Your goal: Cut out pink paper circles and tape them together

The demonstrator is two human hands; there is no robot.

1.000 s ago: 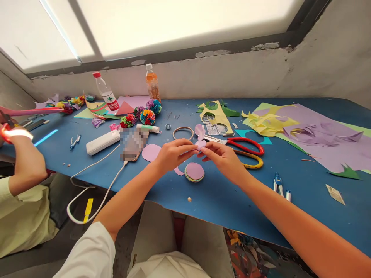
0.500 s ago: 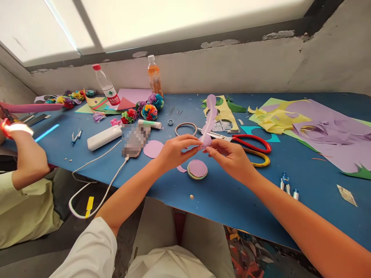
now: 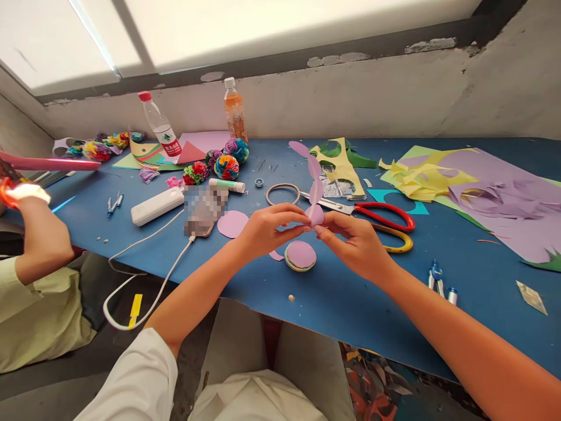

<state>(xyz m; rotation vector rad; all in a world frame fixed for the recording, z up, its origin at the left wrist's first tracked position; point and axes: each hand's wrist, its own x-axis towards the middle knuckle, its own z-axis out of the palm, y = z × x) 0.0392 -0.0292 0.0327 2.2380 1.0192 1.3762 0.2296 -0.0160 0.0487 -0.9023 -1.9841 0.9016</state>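
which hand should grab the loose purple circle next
Probably the left hand: the loose purple circle lies right beside it; the right hand is farther, by the scissors. Both pinch the paper chain.

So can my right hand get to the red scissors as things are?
Probably yes: the red scissors lie just beyond the right hand with nothing between, though it pinches the lilac paper piece.
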